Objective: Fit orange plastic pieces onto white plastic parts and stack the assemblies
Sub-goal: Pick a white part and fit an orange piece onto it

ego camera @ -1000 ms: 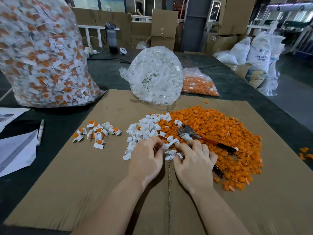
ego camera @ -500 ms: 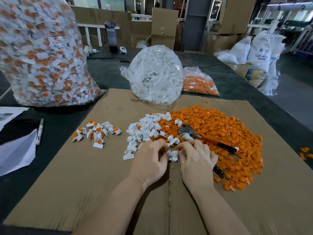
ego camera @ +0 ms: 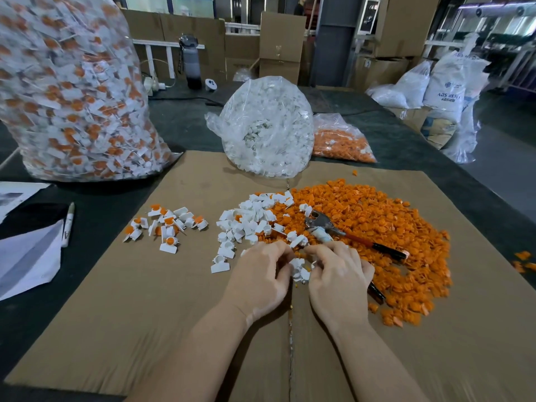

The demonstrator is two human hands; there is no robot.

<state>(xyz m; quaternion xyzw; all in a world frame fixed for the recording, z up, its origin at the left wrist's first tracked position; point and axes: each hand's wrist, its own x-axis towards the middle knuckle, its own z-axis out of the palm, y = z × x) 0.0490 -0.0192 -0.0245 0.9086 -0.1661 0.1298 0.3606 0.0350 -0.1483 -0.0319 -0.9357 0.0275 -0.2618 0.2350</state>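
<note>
Well left of the fingers lies the small pile of finished assemblies (ego camera: 166,227) on the cardboard sheet (ego camera: 145,314). The left hand (ego camera: 259,278) curls its fingers round a cluster of white parts (ego camera: 298,269), and the right hand (ego camera: 339,275) meets it there, fingertips pinching the same cluster, where a bit of orange shows. Loose white parts (ego camera: 249,221) sit just beyond the left fingers; the orange pieces (ego camera: 377,227) spread beyond and right of the right fingers, pliers (ego camera: 327,223) among them. To seat well, I judge, square the orange piece before pressing, thumbs opposed.
</note>
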